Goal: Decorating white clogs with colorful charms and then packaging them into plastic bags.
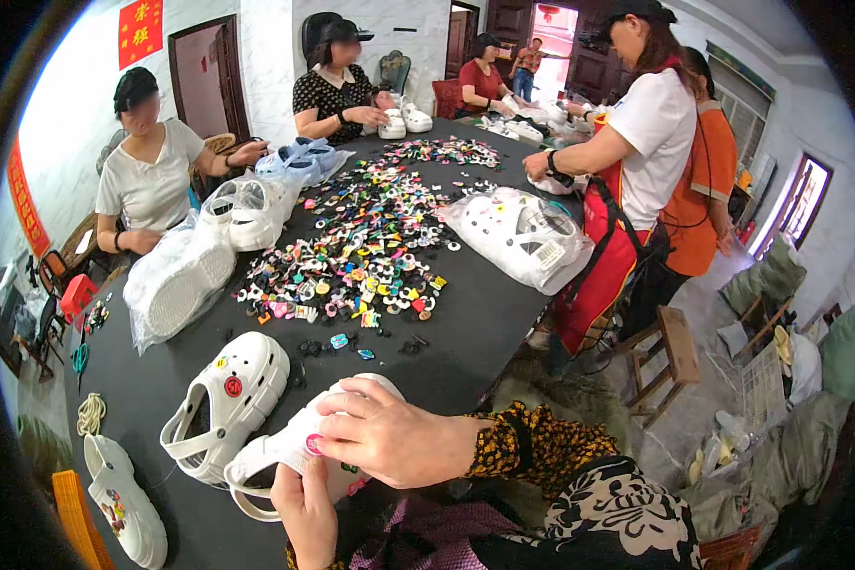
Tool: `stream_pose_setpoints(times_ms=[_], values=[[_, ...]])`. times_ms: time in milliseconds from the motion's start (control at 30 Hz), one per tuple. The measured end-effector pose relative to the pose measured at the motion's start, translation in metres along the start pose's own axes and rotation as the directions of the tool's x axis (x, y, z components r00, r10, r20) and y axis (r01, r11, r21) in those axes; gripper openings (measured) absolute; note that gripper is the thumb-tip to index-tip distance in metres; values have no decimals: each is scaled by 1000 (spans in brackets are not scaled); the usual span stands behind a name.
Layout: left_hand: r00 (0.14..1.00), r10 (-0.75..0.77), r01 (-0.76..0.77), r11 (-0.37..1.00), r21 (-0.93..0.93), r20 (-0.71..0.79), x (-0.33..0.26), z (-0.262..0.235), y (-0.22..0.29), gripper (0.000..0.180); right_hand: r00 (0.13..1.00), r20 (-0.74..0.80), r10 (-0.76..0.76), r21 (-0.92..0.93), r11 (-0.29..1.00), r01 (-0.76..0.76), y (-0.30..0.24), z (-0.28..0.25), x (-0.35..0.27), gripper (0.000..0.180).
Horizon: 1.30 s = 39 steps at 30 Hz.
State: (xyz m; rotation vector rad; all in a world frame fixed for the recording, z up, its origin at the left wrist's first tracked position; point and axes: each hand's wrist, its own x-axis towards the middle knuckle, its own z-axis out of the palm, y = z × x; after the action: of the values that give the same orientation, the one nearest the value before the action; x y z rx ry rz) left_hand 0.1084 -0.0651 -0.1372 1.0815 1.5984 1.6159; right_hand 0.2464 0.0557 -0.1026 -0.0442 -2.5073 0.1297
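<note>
Both hands, left hand (306, 508) and right hand (385, 437), fingers clamped on white clog (294, 446) at near tabletop (465, 332); could slip, pink charm (313, 445) popping loose.

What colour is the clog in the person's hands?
White: the foam clog shows best in the head view.

white clog (290, 446) | lying sideways | near table edge | pink charm on top
</note>
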Motion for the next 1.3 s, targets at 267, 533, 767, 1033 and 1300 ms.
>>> stream_pose_setpoints(times_ms=[267,533,767,1033,1300], values=[[997,71,-69,996,56,-24,-1,1,-1,25,996,53,-74,71,995,70,10,-1,6,33],[965,249,-223,944,242,-83,2,7,-1,19,990,111,-83,159,985,64,11,0,7,29],[951,307,-262,876,405,-49,-4,2,-6,19,984,139,-111,149,985,90,10,10,8,28],[955,282,-236,907,350,-88,7,5,-8,15,993,71,-99,125,988,89,21,1,14,22],[994,98,-99,995,-19,-42,1,0,0,18,998,-7,70,248,967,-66,19,5,22,9]])
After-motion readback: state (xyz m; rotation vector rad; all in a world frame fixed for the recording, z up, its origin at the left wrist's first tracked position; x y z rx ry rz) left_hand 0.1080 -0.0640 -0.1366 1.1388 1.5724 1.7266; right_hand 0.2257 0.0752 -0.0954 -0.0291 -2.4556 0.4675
